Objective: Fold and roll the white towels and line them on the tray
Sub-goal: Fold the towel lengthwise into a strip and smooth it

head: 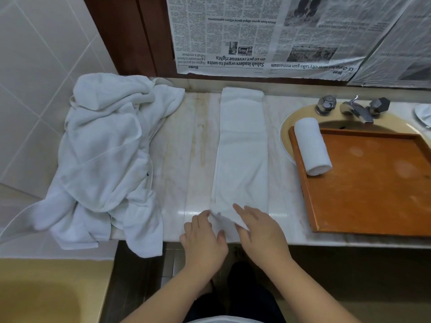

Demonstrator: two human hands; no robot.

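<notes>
Pinching the near end of the folded towel, laid lengthwise on the table for rolling, both hands, left hand and right hand, sit close together, while one rolled towel lines the tray.

Marble desk set against tiled wall, newspaper taped above, chrome faucet mounted behind beige sink.
</notes>
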